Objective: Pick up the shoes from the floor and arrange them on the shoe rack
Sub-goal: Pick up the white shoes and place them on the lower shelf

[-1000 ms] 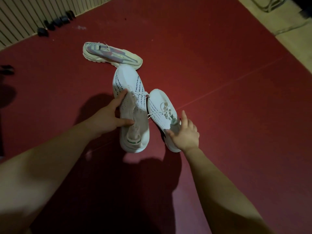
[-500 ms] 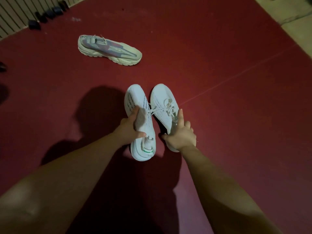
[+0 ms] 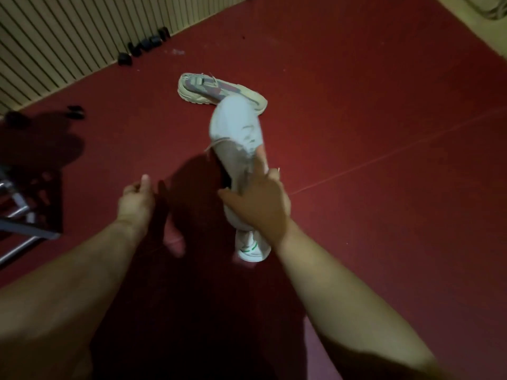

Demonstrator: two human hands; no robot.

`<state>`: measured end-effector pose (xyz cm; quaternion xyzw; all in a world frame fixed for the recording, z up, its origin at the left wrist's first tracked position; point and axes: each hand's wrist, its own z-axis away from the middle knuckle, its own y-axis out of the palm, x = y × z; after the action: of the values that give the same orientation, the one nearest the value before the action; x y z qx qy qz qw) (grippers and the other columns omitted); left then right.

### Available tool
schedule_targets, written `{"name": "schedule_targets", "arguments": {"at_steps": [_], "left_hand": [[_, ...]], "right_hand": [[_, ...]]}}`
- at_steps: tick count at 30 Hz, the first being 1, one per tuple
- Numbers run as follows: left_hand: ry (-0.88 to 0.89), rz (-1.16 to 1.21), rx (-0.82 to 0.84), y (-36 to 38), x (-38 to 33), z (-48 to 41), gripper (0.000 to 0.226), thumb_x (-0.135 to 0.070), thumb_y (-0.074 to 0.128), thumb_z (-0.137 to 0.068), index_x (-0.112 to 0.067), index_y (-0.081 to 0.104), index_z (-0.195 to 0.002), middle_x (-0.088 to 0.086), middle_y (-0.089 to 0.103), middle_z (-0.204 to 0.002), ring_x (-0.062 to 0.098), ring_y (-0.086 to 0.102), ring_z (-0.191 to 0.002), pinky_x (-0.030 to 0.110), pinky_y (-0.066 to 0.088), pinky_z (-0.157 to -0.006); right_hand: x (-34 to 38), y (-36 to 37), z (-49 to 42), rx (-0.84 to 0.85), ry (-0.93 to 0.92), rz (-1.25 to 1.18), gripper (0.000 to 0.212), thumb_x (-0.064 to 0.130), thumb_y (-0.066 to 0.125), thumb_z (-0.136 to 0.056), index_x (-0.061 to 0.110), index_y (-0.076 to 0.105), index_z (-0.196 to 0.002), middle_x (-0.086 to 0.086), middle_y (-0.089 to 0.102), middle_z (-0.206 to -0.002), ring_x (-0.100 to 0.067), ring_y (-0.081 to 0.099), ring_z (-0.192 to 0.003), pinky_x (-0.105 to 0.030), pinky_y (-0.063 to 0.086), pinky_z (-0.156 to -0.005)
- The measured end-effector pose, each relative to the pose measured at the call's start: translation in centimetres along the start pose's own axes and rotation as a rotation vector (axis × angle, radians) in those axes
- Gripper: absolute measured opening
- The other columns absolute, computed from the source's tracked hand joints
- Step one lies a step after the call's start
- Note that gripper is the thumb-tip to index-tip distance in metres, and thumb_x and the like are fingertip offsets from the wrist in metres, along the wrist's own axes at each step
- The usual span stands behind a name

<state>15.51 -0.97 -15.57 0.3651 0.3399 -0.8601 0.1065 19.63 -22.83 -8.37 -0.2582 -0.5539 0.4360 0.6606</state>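
My right hand (image 3: pixel 260 204) grips the pair of white knit shoes (image 3: pixel 237 127) pressed together, toes pointing away from me, lifted above the red floor. A heel with a green stripe (image 3: pixel 251 246) sticks out below my wrist. My left hand (image 3: pixel 135 201) hovers to the left of the pair with fingers loosely curled and holds nothing. A cream and purple sneaker (image 3: pixel 216 90) lies on its side on the floor beyond the white pair.
A metal shoe rack (image 3: pixel 19 215) shows at the left edge. Several small dark objects (image 3: pixel 145 45) sit along the slatted wall (image 3: pixel 68 37) at the top left. Two more dark objects (image 3: pixel 74 111) lie near the left. The red floor (image 3: pixel 384 133) stretches to the right.
My left hand has let go of its white shoe; my right hand now holds both shoes together. The view has swung left, bringing the rack and wall into sight.
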Motion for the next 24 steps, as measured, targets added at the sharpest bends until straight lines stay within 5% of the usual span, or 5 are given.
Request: {"name": "schedule_targets", "arguments": {"at_steps": [9,12,15,19,24], "left_hand": [[-0.119,-0.039,0.098,-3.3,4.3,0.6,0.039,-0.039,0.056,-0.091,-0.01,0.058,-0.117,0.011,0.064,-0.116,0.03,0.061,-0.104,0.041,0.045,-0.1],[-0.036,-0.163,0.159,-1.6,4.3,2.5,0.043,-0.037,0.055,-0.092,-0.004,0.056,-0.121,0.014,0.064,-0.113,0.029,0.061,-0.105,0.035,0.044,-0.095],[0.069,-0.196,0.312,0.7,3.1,4.6,0.061,-0.04,0.064,-0.085,-0.004,0.049,-0.133,0.012,0.059,-0.128,0.027,0.058,-0.114,0.029,0.044,-0.092],[-0.014,-0.275,0.378,3.5,1.8,6.2,0.119,-0.057,0.081,-0.052,-0.018,0.023,-0.148,0.013,0.039,-0.145,0.03,0.043,-0.13,0.042,0.038,-0.106],[-0.054,-0.512,0.336,5.5,1.6,6.6,0.134,-0.041,0.084,-0.059,-0.025,-0.013,-0.149,0.02,0.013,-0.15,0.035,0.022,-0.139,0.045,0.031,-0.111]], "right_hand": [[3.3,10.1,1.6,0.412,0.054,0.168,0.101,0.055,0.055,-0.086,0.02,-0.014,-0.151,-0.017,0.021,-0.146,-0.038,0.037,-0.126,-0.046,0.034,-0.101],[2.0,8.0,1.7,0.3,-0.082,0.138,0.081,0.05,0.05,-0.09,0.019,0.007,-0.152,-0.014,0.026,-0.149,-0.036,0.036,-0.128,-0.046,0.033,-0.102],[-1.0,5.1,1.8,0.045,-0.057,0.202,0.082,0.055,0.05,-0.087,0.028,0.008,-0.151,-0.007,0.021,-0.152,-0.03,0.023,-0.136,-0.044,0.023,-0.107],[-4.3,5.3,2.3,0.318,0.376,0.035,0.106,0.063,0.059,-0.079,0.029,-0.013,-0.149,-0.013,0.009,-0.154,-0.034,0.012,-0.142,-0.047,0.017,-0.113],[-5.9,5.2,2.1,0.265,0.333,-0.017,0.103,0.046,0.063,-0.082,0.028,-0.012,-0.15,-0.014,0.032,-0.143,-0.034,0.035,-0.13,-0.043,0.032,-0.104]]}}
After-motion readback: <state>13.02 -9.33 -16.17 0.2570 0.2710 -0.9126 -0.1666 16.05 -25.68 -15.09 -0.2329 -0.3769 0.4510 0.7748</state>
